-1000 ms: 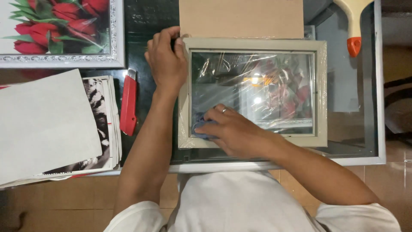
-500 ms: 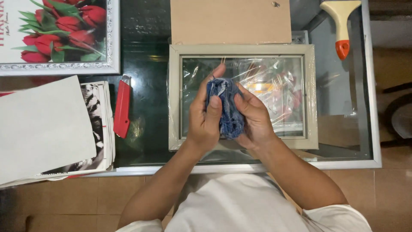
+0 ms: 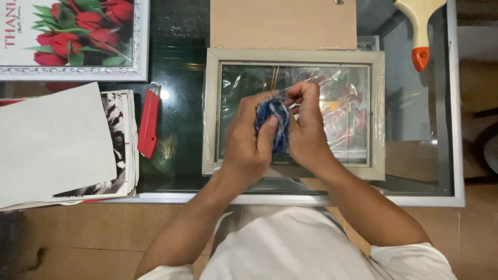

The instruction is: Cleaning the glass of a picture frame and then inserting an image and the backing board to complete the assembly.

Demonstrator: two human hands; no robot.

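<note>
A pale grey picture frame lies flat on the dark glass table, its glass pane covered with shiny plastic film. Above the middle of the frame, my left hand and my right hand are pressed together around a crumpled blue and white cloth. Both hands grip the cloth, which is bunched between the fingers and held off the glass.
A brown backing board lies just beyond the frame. A red box cutter sits left of it, beside a stack of paper sheets. A framed picture of red tulips is at the far left, a brush with an orange handle at the far right.
A second ago my left hand held the frame's corner while my right hand wiped the glass with the cloth. Both hands then came together on the cloth, bunching it above the frame.
</note>
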